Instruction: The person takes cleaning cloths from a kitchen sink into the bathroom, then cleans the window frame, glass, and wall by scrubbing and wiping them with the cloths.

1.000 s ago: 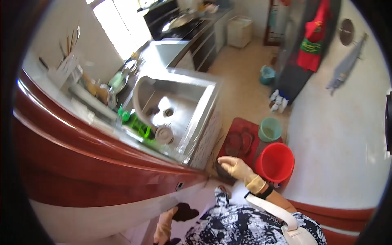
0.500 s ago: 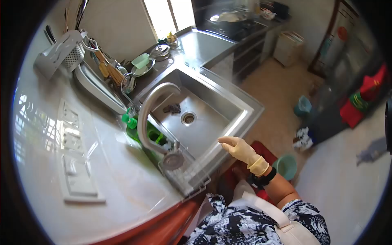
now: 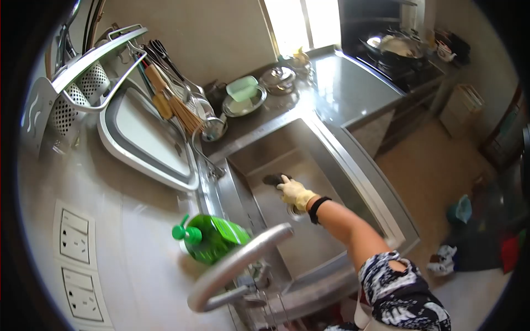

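Observation:
My right hand [image 3: 296, 193], in a pale yellow rubber glove, reaches down into the steel sink [image 3: 326, 143]. Its fingers close on a small dark crumpled thing [image 3: 273, 180] at the sink bottom; I cannot tell whether it is a rag or a scouring pad. Just below the glove, the drain [image 3: 298, 212] is partly hidden by the hand. A black band [image 3: 318, 209] circles the wrist. The curved metal faucet [image 3: 243, 265] stands at the near side of the sink. My left hand is out of view.
Beside the faucet stands a green pump bottle [image 3: 212, 238]. A folded white and grey basin [image 3: 149, 135] leans on the wall below a utensil rack [image 3: 94, 69]. Behind the sink sit a metal plate with a light green box [image 3: 242, 88] and a lidded pot [image 3: 277, 80].
My right hand has moved from outside the sink's edge down into it and closed on the dark crumpled thing. The view has shifted closer over the sink.

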### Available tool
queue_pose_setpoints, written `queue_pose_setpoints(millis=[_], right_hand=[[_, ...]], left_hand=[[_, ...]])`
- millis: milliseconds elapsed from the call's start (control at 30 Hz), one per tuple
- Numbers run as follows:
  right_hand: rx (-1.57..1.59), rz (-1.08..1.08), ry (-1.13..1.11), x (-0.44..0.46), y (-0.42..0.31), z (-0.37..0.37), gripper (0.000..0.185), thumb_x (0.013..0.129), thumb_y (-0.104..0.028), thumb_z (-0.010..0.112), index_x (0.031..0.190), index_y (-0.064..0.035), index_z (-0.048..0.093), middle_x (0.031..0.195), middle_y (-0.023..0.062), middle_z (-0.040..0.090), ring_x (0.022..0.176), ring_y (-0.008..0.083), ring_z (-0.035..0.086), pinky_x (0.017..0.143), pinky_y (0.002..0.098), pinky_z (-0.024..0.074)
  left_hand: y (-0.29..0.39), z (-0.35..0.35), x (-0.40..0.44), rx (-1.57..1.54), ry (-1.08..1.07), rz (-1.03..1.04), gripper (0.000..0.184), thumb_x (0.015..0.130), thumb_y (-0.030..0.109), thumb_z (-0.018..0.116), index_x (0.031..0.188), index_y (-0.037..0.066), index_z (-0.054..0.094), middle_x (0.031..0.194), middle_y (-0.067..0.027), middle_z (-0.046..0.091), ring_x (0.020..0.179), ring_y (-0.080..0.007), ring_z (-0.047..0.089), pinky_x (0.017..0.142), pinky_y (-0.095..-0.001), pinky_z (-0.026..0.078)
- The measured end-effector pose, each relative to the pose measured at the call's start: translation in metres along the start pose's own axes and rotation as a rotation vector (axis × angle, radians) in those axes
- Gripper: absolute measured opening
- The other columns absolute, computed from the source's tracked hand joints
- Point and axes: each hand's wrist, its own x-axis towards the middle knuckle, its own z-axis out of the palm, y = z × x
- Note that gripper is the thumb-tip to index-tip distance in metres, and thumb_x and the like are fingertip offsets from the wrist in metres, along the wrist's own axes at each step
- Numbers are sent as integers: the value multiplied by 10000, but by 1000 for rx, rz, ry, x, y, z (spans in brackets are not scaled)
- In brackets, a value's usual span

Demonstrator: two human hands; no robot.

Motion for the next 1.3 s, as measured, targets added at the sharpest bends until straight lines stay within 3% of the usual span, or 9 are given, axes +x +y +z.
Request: queue_pose_setpoints(millis=[200, 433, 600, 767, 1067, 1133, 1167, 1200, 1300], right_hand=[[130, 124, 31, 78, 14, 46, 470, 760, -183, 611, 1227, -234, 601, 1541, 176, 113, 1231, 379, 443, 1025, 392, 396], [-130, 319, -123, 51, 18, 40, 309, 829, -111, 555, 1121, -116, 657, 1128, 133, 648, 1042, 286, 622, 854, 394, 509], [268, 279, 114, -31, 12, -9, 401, 675, -374, 690, 893, -37, 693, 903, 195, 677, 898, 355, 653, 768, 422, 522], [679, 117, 51, -118, 21, -47, 305, 610, -207, 765, 854, -55, 662, 793, 91, 668, 707, 197, 632, 653, 336, 514], [1535, 349, 397, -357, -55, -42, 231, 873, -140, 569, 1082, -74, 642, 823, 9, 631, 657, 119, 590, 574, 267, 493], [796, -58, 619, -371, -34, 11, 139, 913, -210, 534, 950, -97, 604, 704, -34, 519, 595, 94, 483, 566, 246, 453], [1396, 436, 676, -374, -58, 16, 101, 941, -133, 478, 917, -121, 575, 707, -47, 485, 586, 85, 436, 562, 239, 438], [1985, -213, 176, -373, -19, 38, 192, 957, -60, 420, 1058, -90, 581, 799, -42, 548, 646, 59, 492, 602, 224, 451], [1085, -19, 698, -403, -168, 34, 357, 947, -138, 428, 1269, -28, 537, 1199, 9, 608, 940, 80, 597, 806, 245, 471]], left_hand=[[6, -3, 34, -28, 42, -32, 283, 795, 153, 617, 1042, 16, 629, 955, -120, 656, 826, -182, 626, 719, -300, 478], [12, 6, 40, -24, 17, 4, 252, 795, 159, 614, 1003, 21, 650, 909, -122, 667, 775, -178, 636, 672, -296, 487], [32, 9, 31, 71, -60, 76, 234, 795, 163, 612, 975, 24, 665, 876, -123, 674, 738, -175, 643, 639, -293, 493], [34, -3, -3, 139, -108, 153, 218, 795, 166, 610, 948, 27, 679, 843, -124, 682, 701, -172, 650, 607, -291, 500], [-32, -136, -99, 248, -152, 376, 201, 795, 174, 606, 897, 33, 706, 784, -126, 695, 634, -167, 662, 547, -286, 511], [-38, -165, -117, 424, -155, 467, 199, 795, 175, 605, 886, 34, 712, 771, -126, 698, 619, -166, 665, 534, -285, 513], [-40, -177, -128, 502, -145, 478, 199, 795, 176, 604, 881, 35, 715, 764, -126, 700, 612, -165, 667, 527, -284, 515], [-18, -172, -152, 633, -113, 390, 195, 780, 195, 599, 765, 43, 720, 617, -83, 673, 522, -186, 645, 466, -336, 504], [-20, -192, -126, 747, -60, 409, 325, 748, 202, 583, 1041, 61, 578, 790, -172, 670, 594, -306, 656, 495, -386, 518]])
